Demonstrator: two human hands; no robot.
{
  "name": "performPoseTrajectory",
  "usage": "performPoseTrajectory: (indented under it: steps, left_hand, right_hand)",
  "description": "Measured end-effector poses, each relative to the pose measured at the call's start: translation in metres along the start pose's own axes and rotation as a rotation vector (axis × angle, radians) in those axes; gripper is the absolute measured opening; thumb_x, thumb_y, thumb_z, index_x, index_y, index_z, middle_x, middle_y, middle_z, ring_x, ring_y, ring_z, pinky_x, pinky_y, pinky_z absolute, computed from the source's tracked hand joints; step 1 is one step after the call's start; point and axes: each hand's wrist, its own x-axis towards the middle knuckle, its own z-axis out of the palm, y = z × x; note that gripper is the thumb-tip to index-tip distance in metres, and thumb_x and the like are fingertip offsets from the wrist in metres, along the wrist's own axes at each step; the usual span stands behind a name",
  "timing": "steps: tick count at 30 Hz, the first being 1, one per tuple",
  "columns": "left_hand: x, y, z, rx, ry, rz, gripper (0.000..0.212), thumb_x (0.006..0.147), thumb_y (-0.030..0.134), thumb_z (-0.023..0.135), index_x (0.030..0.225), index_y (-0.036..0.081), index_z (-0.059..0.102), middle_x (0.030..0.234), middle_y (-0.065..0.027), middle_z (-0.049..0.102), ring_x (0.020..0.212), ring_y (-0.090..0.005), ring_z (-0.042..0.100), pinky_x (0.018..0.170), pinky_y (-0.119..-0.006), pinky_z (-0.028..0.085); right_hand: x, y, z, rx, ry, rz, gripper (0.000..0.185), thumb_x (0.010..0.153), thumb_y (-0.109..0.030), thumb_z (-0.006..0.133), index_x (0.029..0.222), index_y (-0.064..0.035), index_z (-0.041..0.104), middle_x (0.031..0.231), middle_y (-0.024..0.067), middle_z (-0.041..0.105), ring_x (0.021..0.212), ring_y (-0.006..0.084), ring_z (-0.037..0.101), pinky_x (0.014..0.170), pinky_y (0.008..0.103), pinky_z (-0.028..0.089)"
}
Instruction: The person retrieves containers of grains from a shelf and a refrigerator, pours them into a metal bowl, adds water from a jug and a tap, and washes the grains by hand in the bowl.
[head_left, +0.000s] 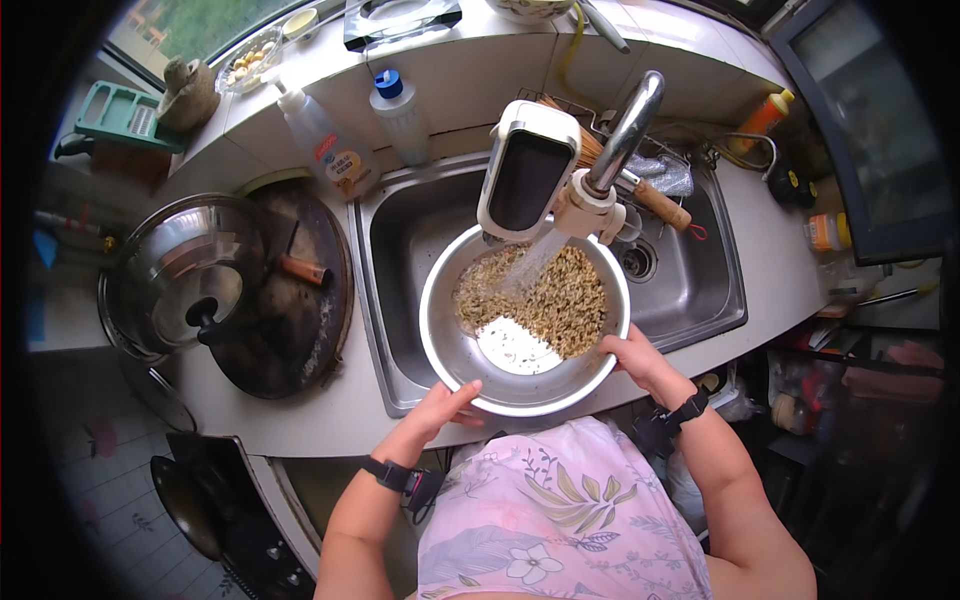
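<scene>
A wide stainless steel basin (495, 390) is held over the near edge of the double sink (390, 315). My left hand (444, 409) grips its near left rim, the thumb on top. On the near right rim, my right hand (637, 356) closes with the thumb inside. Small brown-green grains or seeds (574, 300) cover the far and right parts of the basin's bottom. Water (536, 262) runs onto them from a white filter unit (531, 169) on the chrome faucet (630, 135). Some loose bits lie on the bright bare patch of the bottom.
A wok lid (187, 277) and a cleaver with a wooden handle (304, 270) lie on a dark round board (322, 337) at left. A pump bottle (330, 142) and a blue-capped bottle (401, 116) stand behind the sink. A wooden-handled tool (660, 206) crosses the right bowl.
</scene>
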Motion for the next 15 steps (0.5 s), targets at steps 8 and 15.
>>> performPoseTrajectory:
  steps: [8, 15]
  left_hand:
    - [0.027, 0.020, -0.039, -0.015, -0.013, 0.200, 0.042, 0.088, 0.035, 0.044, 0.108, -0.001, 0.038, 0.105, -0.0146, 0.055, 0.084, -0.0248, 0.060, 0.074, -0.031, 0.049]
    - [-0.013, 0.074, -0.026, 0.079, -0.041, 0.276, 0.056, 0.087, 0.024, 0.047, 0.127, 0.001, 0.016, 0.110, -0.0177, 0.050, 0.062, -0.0288, 0.062, 0.064, -0.033, 0.052]
  right_hand:
    - [0.029, 0.002, -0.028, 0.010, 0.115, -0.206, 0.029, 0.069, -0.008, 0.052, 0.097, 0.0016, 0.051, 0.084, 0.0048, 0.057, 0.076, 0.0133, 0.051, 0.068, 0.0247, 0.041]
    - [0.052, 0.007, 0.004, 0.322, 0.073, -0.082, 0.029, 0.068, -0.009, 0.054, 0.096, -0.0020, 0.050, 0.077, 0.0020, 0.052, 0.073, 0.0135, 0.049, 0.067, 0.0255, 0.041]
